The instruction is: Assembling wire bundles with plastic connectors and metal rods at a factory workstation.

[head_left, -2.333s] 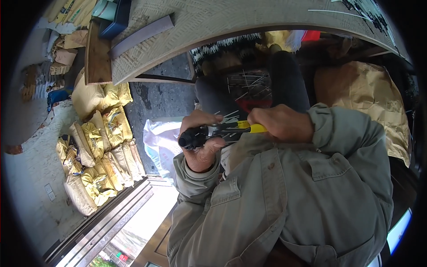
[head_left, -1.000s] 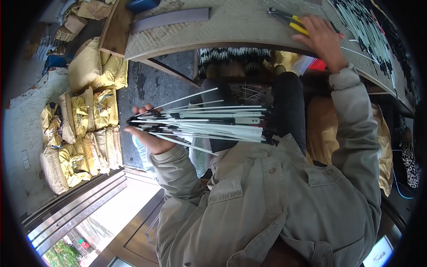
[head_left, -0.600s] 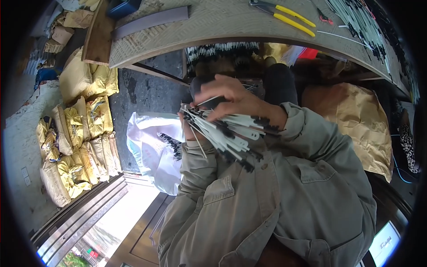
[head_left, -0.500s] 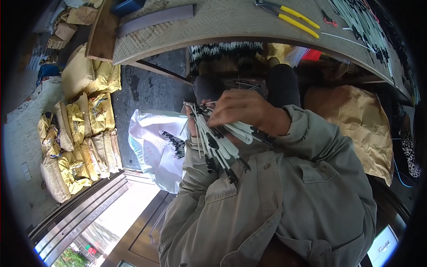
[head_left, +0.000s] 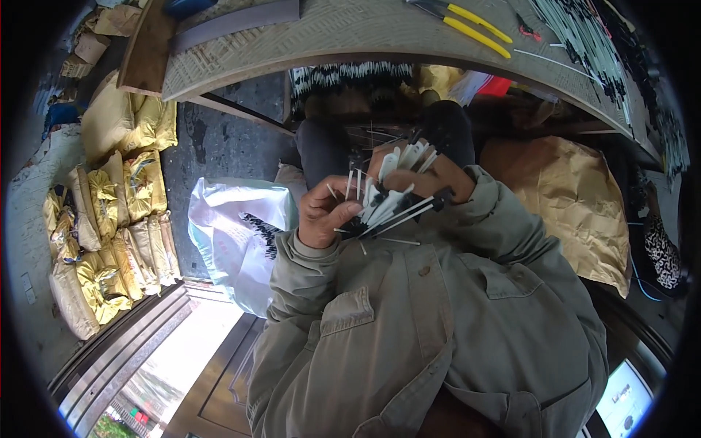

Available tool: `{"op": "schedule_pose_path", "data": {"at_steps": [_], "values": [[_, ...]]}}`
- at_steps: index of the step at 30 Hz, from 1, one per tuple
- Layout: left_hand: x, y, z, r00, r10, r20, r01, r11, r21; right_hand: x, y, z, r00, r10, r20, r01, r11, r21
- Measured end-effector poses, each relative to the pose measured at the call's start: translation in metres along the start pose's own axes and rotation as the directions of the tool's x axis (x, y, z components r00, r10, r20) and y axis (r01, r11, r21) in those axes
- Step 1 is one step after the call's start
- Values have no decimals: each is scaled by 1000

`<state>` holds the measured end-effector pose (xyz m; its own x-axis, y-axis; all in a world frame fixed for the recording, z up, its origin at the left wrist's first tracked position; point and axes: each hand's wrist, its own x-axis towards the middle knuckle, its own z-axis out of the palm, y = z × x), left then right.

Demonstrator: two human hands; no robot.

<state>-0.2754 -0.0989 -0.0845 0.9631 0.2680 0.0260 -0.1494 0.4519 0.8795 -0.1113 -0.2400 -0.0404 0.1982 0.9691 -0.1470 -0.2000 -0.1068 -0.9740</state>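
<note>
In front of my chest, both hands are closed on a loose bundle of thin white strips with black ends [head_left: 387, 206]. My left hand [head_left: 326, 210] pinches its left side, with several strips poking out past the fingers. My right hand [head_left: 438, 174] wraps round the other side, its fingers partly covered by the strips. The strips fan out in different directions between the hands. Below them are my knees [head_left: 321, 150], and a few loose thin sticks [head_left: 372, 137] lie beyond the bundle.
The bench [head_left: 350, 36] ahead bears yellow-handled pliers [head_left: 478, 31], a grey curved strip [head_left: 237, 23] and a pile of similar white-and-black strips [head_left: 577, 51]. A white sack [head_left: 230, 219] stands at left, near stacked yellow bags [head_left: 109, 204]. Brown paper [head_left: 562, 197] is at right.
My left hand has come up from behind the bundle to its left side. The strips, which pointed down toward my chest, now fan upward and sideways between both hands. My view has shifted slightly right.
</note>
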Motion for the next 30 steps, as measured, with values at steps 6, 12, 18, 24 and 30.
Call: {"op": "schedule_pose_path", "data": {"at_steps": [6,12,18,24,30], "values": [[5,-9,-9,991,95,94,-100,994,52,-4,-16,3,962,-196,192,235,950,-207],[-1,-17,-28,985,50,-168,-78,983,-164,-11,0,4,893,-372,252,411,904,-122],[-9,-7,-39,976,161,-147,-165,986,-16,-15,4,17,884,-419,206,449,885,-126],[-8,-15,-67,805,4,-593,-117,981,-152,-21,-5,26,892,-375,254,413,903,-120],[-13,10,-12,997,7,-73,9,975,223,-9,-7,31,945,-317,86,328,914,-239]]}}
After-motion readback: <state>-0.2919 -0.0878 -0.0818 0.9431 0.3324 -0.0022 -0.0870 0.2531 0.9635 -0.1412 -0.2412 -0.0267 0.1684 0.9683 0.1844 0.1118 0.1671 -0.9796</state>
